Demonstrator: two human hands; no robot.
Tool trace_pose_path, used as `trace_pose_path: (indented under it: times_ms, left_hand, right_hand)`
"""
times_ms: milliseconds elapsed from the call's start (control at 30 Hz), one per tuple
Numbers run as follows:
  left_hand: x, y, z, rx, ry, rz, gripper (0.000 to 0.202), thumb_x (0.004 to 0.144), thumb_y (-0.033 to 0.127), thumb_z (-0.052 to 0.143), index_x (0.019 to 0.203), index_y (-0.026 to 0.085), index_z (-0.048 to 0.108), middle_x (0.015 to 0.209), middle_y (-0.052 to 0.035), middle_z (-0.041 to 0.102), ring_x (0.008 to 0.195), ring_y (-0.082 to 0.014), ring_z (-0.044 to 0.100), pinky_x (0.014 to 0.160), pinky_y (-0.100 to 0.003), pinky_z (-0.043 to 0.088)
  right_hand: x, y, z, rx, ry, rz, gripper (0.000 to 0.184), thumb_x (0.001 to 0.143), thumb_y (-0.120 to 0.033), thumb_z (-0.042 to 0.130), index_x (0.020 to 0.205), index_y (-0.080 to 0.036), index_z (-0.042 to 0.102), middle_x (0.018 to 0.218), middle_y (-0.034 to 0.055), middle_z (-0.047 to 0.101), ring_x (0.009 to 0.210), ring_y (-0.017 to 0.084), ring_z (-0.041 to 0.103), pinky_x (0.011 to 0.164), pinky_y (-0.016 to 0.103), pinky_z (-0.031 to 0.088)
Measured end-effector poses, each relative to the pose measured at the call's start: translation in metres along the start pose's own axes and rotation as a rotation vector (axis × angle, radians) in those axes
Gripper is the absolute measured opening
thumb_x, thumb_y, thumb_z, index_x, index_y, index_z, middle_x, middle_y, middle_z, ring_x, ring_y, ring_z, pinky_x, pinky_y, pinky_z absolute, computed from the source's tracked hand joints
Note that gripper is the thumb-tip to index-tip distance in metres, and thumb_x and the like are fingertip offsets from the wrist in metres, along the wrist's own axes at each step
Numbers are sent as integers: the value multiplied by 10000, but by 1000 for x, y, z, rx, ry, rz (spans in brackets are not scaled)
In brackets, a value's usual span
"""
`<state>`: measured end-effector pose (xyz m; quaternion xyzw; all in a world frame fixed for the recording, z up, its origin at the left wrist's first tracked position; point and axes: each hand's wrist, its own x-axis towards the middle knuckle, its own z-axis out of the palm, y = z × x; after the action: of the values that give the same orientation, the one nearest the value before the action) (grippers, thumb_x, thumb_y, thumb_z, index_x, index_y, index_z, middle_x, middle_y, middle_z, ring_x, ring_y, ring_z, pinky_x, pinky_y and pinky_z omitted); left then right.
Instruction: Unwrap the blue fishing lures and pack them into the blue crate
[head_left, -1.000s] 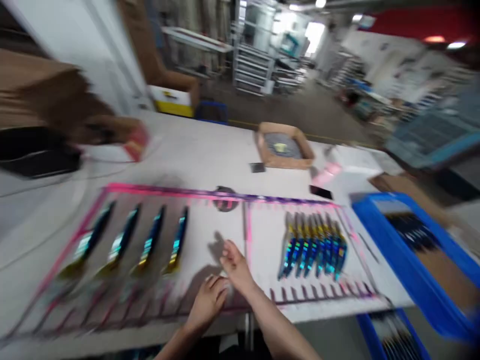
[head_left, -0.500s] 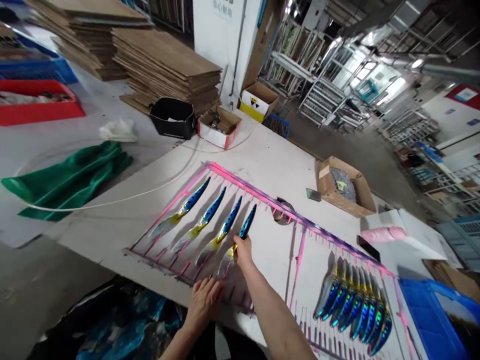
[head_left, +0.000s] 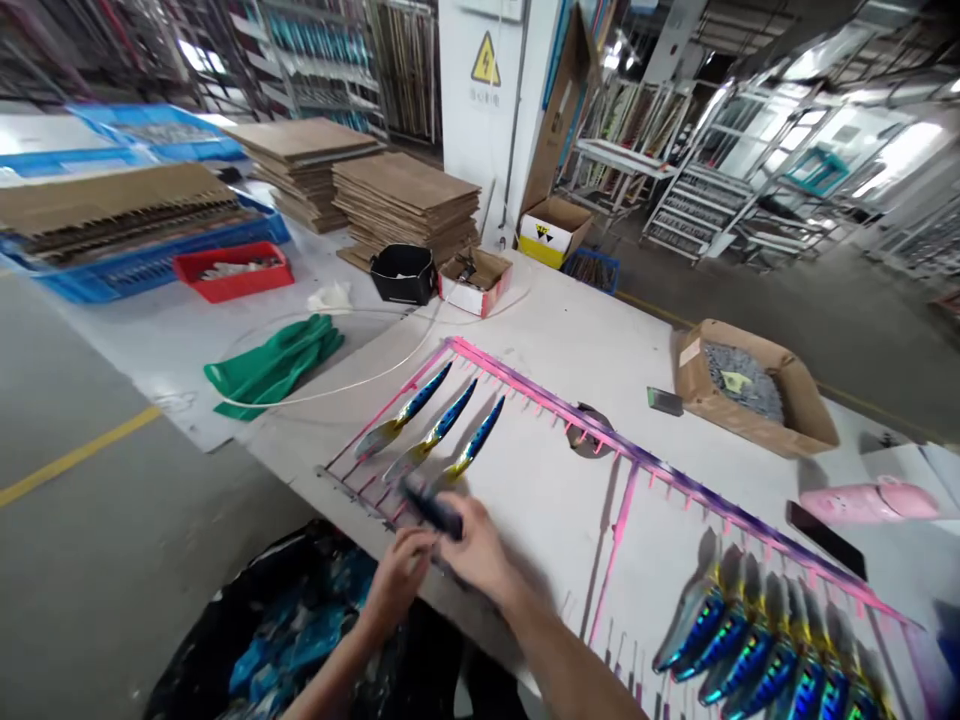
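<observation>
A pink and purple rack frame (head_left: 570,415) lies flat on the white table (head_left: 555,330). Three blue, shiny fishing lures (head_left: 439,428) lie side by side in its left half. My right hand (head_left: 472,545) is closed around a fourth blue lure (head_left: 429,505), lifted off the frame at the table's near edge and blurred by motion. My left hand (head_left: 401,575) is just beside it, fingers curled against the lure's lower end and the frame's edge. A packed row of several more lures (head_left: 757,650) lies in the frame's right half.
A cardboard box of small metal parts (head_left: 739,385), a pink object (head_left: 870,500) and a dark phone (head_left: 825,540) sit at the right. Green cloth (head_left: 274,365), a black tub (head_left: 403,272), a small open box (head_left: 476,280) and cardboard stacks (head_left: 405,200) lie to the left. A dark bag (head_left: 300,630) sits below the table edge.
My right hand has picked the fourth lure off the left half of the frame and drawn it back to the table's edge; my left hand came up to meet it. The view swung left.
</observation>
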<state>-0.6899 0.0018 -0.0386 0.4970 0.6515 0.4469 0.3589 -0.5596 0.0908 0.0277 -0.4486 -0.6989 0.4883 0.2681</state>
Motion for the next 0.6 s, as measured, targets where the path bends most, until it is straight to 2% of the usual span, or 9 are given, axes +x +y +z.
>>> trace_pose_path:
  times_ms: [67, 133, 167, 233, 333, 400, 467, 533, 600]
  left_hand:
    - [-13, 10, -27, -222, 57, -322, 467, 824, 590, 533, 993, 183, 691, 1014, -115, 702, 984, -269, 657, 824, -373, 546]
    - [-34, 19, -48, -359, -38, -585, 614, 794, 679, 515, 1157, 201, 644, 1143, -122, 692, 1049, -285, 657, 806, -379, 563]
    - [-45, 23, -54, -366, -115, -657, 657, 768, 694, 533, 1208, 215, 620, 1192, -123, 679, 1065, -289, 654, 793, -377, 567]
    - [-68, 31, -56, -250, -252, -660, 665, 674, 645, 650, 1195, 233, 629, 1174, -107, 691, 1038, -295, 659, 775, -363, 563]
    - [-90, 41, -43, 16, -376, -529, 391, 624, 424, 716, 955, 219, 681, 886, -42, 726, 842, -258, 666, 722, -311, 533]
    - [-90, 45, -35, 100, -370, -490, 203, 690, 360, 632, 818, 202, 645, 718, -4, 665, 698, -207, 625, 649, -273, 500]
    - [-75, 43, -33, 94, -284, -451, 195, 745, 365, 561, 817, 193, 622, 684, 7, 626, 649, -181, 593, 622, -256, 480]
    - [-46, 33, -36, 68, -150, -373, 263, 772, 410, 541, 883, 186, 624, 726, 0, 634, 681, -182, 597, 657, -258, 485]
    - [-9, 14, -39, 91, 17, -303, 308, 782, 453, 533, 896, 179, 616, 743, -10, 636, 703, -189, 602, 680, -265, 485]
  right_hand:
    - [-30, 2, -8, -185, -330, -212, 410, 597, -95, 665, 952, -298, 696, 920, -15, 741, 959, 256, 658, 1122, 510, 260]
    - [-50, 10, -9, -475, -631, -396, 342, 579, -81, 688, 868, -264, 690, 856, 8, 740, 927, 271, 663, 1135, 583, 176]
    - [-54, 14, -7, -616, -713, -440, 311, 580, -80, 695, 847, -240, 684, 837, 25, 737, 901, 273, 666, 1128, 599, 182]
    - [-54, 17, -1, -801, -730, -433, 261, 575, -77, 706, 802, -202, 671, 792, 51, 728, 836, 269, 670, 1123, 605, 204]
    - [-35, 6, 3, -796, -649, -459, 254, 603, -54, 683, 808, -202, 661, 832, 65, 729, 910, 285, 657, 1150, 597, 149]
    - [-14, -3, -1, -551, -498, -437, 349, 620, -29, 657, 905, -232, 667, 1010, 69, 727, 1116, 298, 594, 1172, 566, 101]
    - [10, -4, -10, -277, -258, -320, 502, 665, -64, 641, 1130, -253, 624, 1297, 83, 620, 1332, 295, 425, 1181, 545, 79]
    - [36, 8, -18, -7, 42, -97, 626, 718, -185, 648, 1325, -230, 499, 1481, 109, 443, 1418, 294, 292, 1177, 536, 116]
    - [60, 29, -20, 182, 255, 112, 703, 759, -348, 628, 1402, -190, 390, 1505, 153, 385, 1381, 302, 349, 1131, 526, 261]
